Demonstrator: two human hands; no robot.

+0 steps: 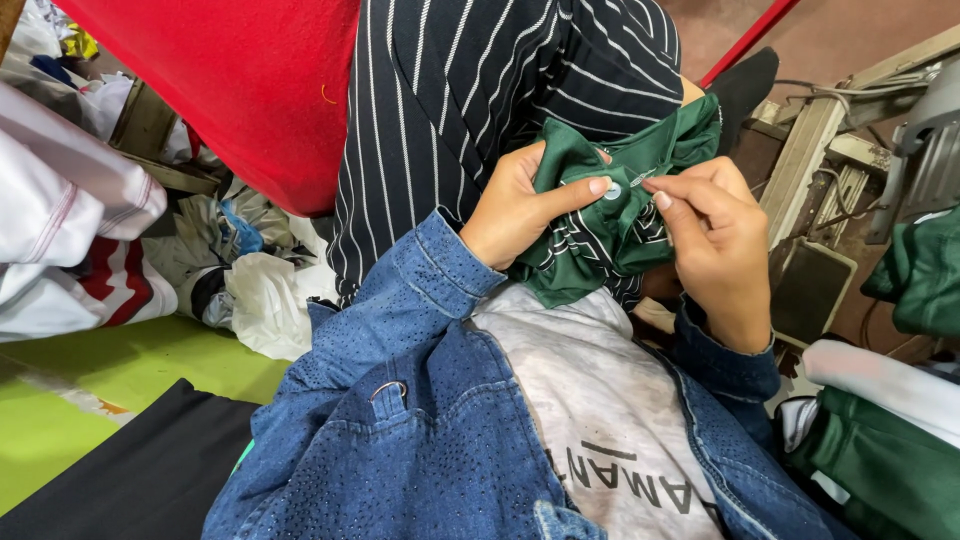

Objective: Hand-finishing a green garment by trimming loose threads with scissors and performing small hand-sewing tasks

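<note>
Both hands, left hand (515, 205) and right hand (715, 235), pinch my bunched green cloth (610, 235); I see its length running toward two o'clock, over striped trousers (480, 90).

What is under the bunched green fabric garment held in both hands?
Under the bunched green fabric garment lie a black white-striped trouser leg and a grey printed shirt. The left hand and right hand pinch it; its underside is hidden.
</note>
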